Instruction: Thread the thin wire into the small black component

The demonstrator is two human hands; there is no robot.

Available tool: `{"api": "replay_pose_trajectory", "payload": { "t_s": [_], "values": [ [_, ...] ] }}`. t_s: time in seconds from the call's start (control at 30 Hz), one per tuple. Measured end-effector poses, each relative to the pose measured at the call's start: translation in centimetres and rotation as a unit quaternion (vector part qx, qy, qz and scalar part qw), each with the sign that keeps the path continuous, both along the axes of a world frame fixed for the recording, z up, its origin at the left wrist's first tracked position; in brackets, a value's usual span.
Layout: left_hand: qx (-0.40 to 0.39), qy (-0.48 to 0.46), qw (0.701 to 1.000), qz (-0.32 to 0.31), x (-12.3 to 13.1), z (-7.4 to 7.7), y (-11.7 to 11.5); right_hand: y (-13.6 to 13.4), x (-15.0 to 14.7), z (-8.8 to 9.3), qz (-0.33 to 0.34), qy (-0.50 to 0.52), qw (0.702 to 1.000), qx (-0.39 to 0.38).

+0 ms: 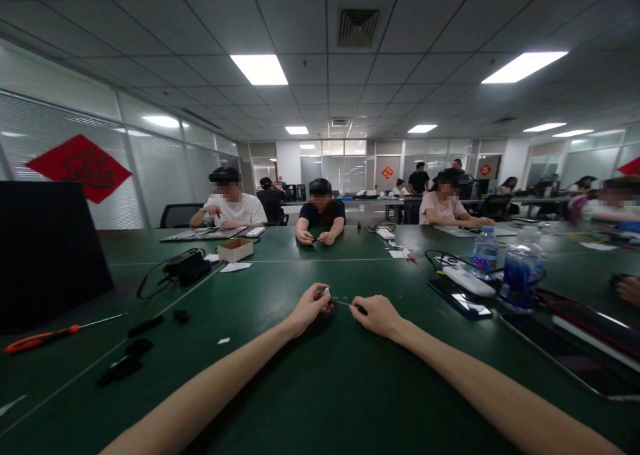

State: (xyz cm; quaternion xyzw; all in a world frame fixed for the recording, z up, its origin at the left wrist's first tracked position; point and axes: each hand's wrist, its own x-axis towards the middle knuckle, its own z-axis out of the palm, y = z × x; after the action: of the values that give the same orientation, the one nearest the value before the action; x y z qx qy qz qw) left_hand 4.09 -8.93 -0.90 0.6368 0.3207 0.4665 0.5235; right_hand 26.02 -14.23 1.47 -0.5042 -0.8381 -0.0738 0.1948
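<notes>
Just left of the middle, my left hand (309,308) is closed around a small white and dark piece (327,294), whose kind is too small to make out. My right hand (379,315) grips the dark handle of a thin screwdriver (343,302) across from it. The metal shaft points left at the small piece; whether its tip touches is unclear. Both hands are low over the green table (350,382). Most of the handle is hidden by my right fingers.
On the left lie an orange-black screwdriver (47,337), black parts (125,363), a black adapter (186,266) and a cardboard box (235,250). Bottles (523,275), a phone (460,300) and a tablet (570,355) are right. Several people sit around the table.
</notes>
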Motion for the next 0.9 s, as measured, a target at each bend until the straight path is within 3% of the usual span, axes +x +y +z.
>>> {"api": "replay_pose_trajectory", "payload": {
  "t_s": [0.4, 0.9],
  "values": [
    [-0.01, 0.001, 1.0, -0.023, -0.19, 0.8, -0.77, 0.02, -0.01, -0.03, 0.02, -0.029, 0.999, 0.015],
    [0.022, 0.004, 0.999, -0.04, -0.3, 0.4, -0.39, -0.06, 0.06, 0.04, 0.022, -0.036, 0.999, 0.022]
  ]
}}
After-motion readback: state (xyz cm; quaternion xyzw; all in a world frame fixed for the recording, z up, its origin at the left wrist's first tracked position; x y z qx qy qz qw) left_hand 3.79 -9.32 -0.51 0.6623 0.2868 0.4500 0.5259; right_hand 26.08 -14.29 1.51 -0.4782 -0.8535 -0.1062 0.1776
